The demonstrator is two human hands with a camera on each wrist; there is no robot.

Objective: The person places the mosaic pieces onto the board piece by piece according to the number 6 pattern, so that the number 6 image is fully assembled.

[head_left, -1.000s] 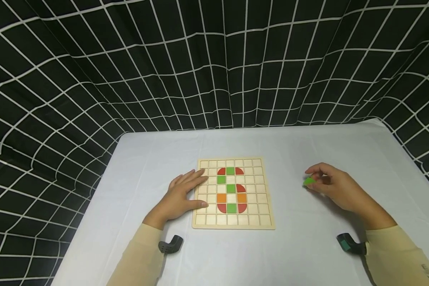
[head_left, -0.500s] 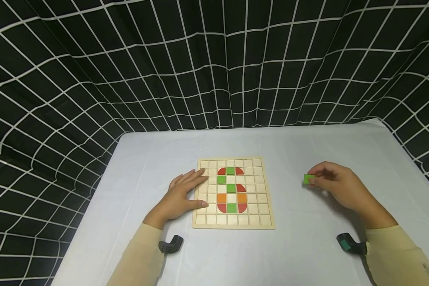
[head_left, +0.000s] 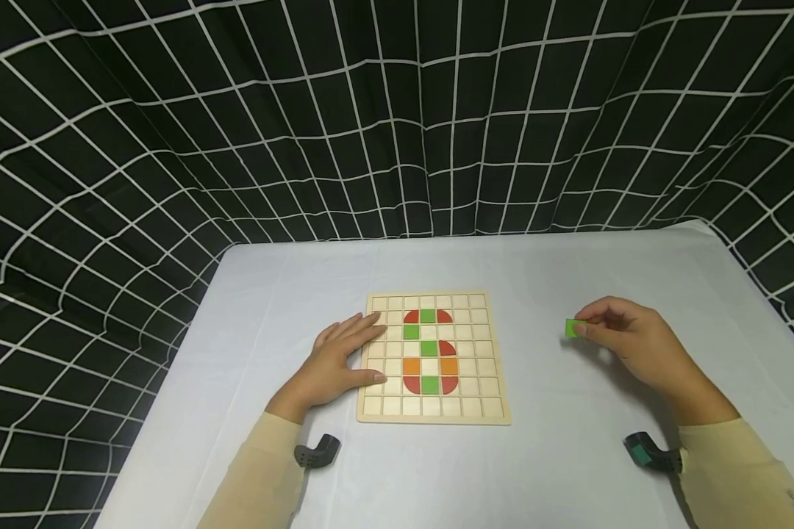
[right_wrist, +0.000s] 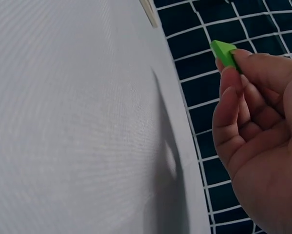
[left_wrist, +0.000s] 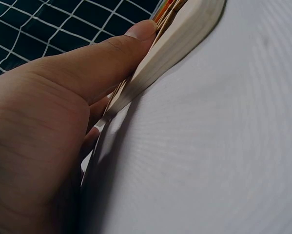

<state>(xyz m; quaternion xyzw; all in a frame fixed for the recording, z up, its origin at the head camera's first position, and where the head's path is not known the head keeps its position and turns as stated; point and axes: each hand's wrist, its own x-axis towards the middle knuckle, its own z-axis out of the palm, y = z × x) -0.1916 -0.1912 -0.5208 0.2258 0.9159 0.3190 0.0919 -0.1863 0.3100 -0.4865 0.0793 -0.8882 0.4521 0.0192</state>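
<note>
A green square tile [head_left: 573, 328] is pinched between the thumb and fingers of my right hand [head_left: 625, 338], held above the table to the right of the board. In the right wrist view the same tile [right_wrist: 224, 52] shows at the fingertips. My left hand [head_left: 334, 365] rests with spread fingers on the left edge of a wooden grid board [head_left: 483, 408]. Its thumb [left_wrist: 102, 61] lies over the board's rim in the left wrist view. Set in the board's middle columns are green squares [head_left: 430, 385], orange squares [head_left: 448, 366] and red quarter-round tiles [head_left: 449, 384].
A white cloth covers the table [head_left: 536, 470]. Behind and at the sides hang black curtains [head_left: 344, 132] with a white grid pattern. Dark wrist devices sit at the left cuff [head_left: 317, 452] and the right cuff [head_left: 651, 452].
The green tile has turned in my right fingers, from edge-on to showing its flat face. My right hand has risen slightly in the head view; the left hand keeps its place on the board.
</note>
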